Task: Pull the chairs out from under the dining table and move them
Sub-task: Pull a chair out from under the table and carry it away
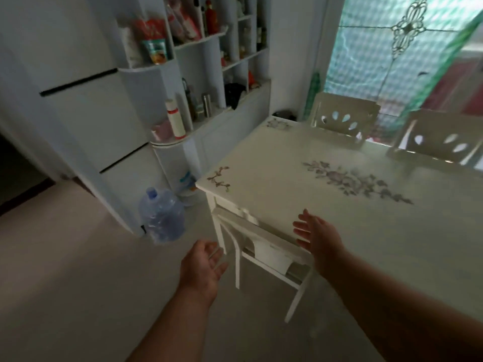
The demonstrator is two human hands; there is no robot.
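A cream dining table (326, 205) with painted flowers fills the right side. A white chair (264, 253) is tucked under its near edge, only its back frame and legs showing. My left hand (202, 265) hovers open just left of that chair's back, fingers spread. My right hand (317, 237) is open above the table's near edge, over the chair's right side, holding nothing. Two more white chairs stand at the far side, one (345, 117) on the left and one (441, 138) on the right, their cut-out backs rising above the tabletop.
A large blue water jug (162, 216) stands on the floor left of the table corner. White shelving (198, 74) with bottles and packets lines the wall behind. A patterned glass window (386, 53) is beyond the far chairs. Pale floor spreads to the left.
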